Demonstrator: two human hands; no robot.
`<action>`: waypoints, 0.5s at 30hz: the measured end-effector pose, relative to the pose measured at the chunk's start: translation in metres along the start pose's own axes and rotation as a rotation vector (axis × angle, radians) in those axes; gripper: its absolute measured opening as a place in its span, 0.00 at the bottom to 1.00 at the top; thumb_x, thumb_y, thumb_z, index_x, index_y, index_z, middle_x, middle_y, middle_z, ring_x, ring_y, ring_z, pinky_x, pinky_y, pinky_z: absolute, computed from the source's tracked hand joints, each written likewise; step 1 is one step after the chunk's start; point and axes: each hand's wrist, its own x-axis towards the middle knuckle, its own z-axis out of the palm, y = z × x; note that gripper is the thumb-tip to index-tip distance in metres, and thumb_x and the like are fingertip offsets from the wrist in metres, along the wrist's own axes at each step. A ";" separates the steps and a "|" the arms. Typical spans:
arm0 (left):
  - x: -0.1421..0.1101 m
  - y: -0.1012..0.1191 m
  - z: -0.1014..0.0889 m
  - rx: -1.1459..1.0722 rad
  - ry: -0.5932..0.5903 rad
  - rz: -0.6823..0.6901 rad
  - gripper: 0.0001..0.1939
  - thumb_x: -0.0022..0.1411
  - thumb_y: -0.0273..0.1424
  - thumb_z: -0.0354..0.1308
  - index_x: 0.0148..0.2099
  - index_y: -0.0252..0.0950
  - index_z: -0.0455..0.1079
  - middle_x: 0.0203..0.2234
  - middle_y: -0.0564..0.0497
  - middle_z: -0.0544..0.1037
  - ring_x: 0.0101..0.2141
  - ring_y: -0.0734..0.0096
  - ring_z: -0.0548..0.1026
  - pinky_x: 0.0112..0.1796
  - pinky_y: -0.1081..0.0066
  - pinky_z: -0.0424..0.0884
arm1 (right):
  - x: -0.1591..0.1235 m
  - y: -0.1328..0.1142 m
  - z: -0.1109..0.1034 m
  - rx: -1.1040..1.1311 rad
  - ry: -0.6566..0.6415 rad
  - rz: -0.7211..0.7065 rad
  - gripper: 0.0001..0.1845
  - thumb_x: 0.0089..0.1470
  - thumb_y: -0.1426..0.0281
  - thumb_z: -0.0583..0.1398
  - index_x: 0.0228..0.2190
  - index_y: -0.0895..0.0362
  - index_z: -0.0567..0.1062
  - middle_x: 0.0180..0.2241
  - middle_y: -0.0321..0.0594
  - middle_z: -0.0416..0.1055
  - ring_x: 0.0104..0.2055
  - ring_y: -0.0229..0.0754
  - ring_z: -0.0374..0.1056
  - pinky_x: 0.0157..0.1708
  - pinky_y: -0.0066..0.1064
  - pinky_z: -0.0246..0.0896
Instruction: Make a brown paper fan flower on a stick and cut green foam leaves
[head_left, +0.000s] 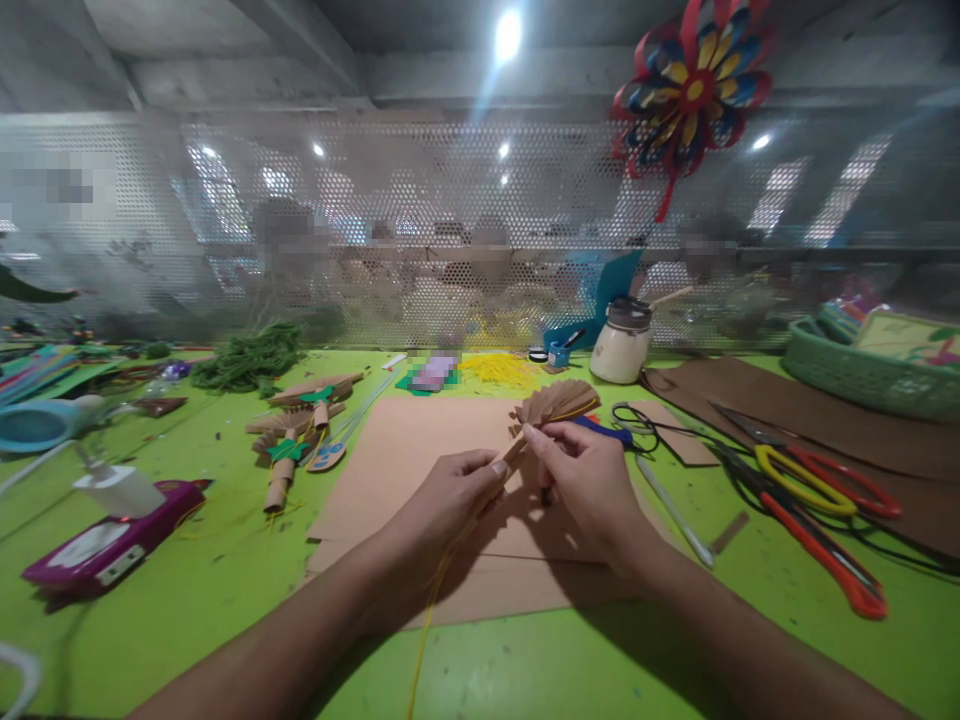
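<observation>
My left hand [450, 497] and my right hand [585, 477] meet over a brown paper sheet [405, 450] on the green table. Both pinch the narrow base of a pleated brown paper fan [555, 402], which spreads up and to the right above my right fingers. A thin yellow string [431, 610] trails down from under my left hand toward me. Both hands are closed on the fan.
Finished paper fan pieces [296, 425] lie to the left, with a purple device [112, 540] and green yarn [244, 362]. Scissors with yellow and orange handles [810, 490] lie at right, near a white jar [622, 342] and a green basket [862, 372]. A perforated screen stands behind; a pinwheel [694, 85] hangs above.
</observation>
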 end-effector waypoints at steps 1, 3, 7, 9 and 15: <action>0.000 0.000 0.000 0.009 -0.006 -0.006 0.12 0.51 0.37 0.62 0.27 0.33 0.68 0.20 0.53 0.65 0.22 0.77 0.62 0.24 0.75 0.57 | 0.000 0.001 0.000 0.017 0.000 0.008 0.17 0.50 0.57 0.61 0.23 0.60 0.74 0.14 0.31 0.60 0.16 0.34 0.54 0.17 0.26 0.50; 0.000 -0.001 -0.001 0.020 -0.023 -0.010 0.11 0.53 0.37 0.60 0.28 0.33 0.68 0.21 0.53 0.65 0.22 0.77 0.62 0.23 0.75 0.56 | 0.000 0.002 0.001 0.046 0.008 0.016 0.17 0.50 0.58 0.60 0.22 0.59 0.74 0.13 0.31 0.60 0.16 0.33 0.54 0.17 0.26 0.50; 0.001 -0.003 -0.003 0.031 -0.059 -0.012 0.11 0.56 0.37 0.58 0.30 0.34 0.68 0.21 0.53 0.65 0.22 0.77 0.61 0.24 0.75 0.55 | 0.001 0.005 0.002 0.051 0.016 0.008 0.17 0.50 0.57 0.60 0.23 0.59 0.73 0.13 0.31 0.61 0.14 0.34 0.55 0.15 0.26 0.50; 0.001 -0.004 -0.003 0.027 -0.067 -0.011 0.11 0.55 0.37 0.58 0.30 0.33 0.68 0.21 0.53 0.65 0.22 0.77 0.62 0.24 0.75 0.55 | 0.001 0.006 0.002 0.042 0.021 -0.008 0.17 0.50 0.57 0.60 0.22 0.58 0.72 0.13 0.31 0.62 0.15 0.34 0.56 0.15 0.25 0.51; 0.000 0.000 0.000 0.014 -0.033 -0.007 0.09 0.54 0.34 0.57 0.26 0.34 0.65 0.20 0.54 0.64 0.22 0.77 0.60 0.25 0.74 0.55 | 0.001 0.007 0.002 0.005 0.034 -0.032 0.17 0.51 0.58 0.59 0.22 0.58 0.72 0.13 0.31 0.61 0.15 0.34 0.56 0.16 0.26 0.52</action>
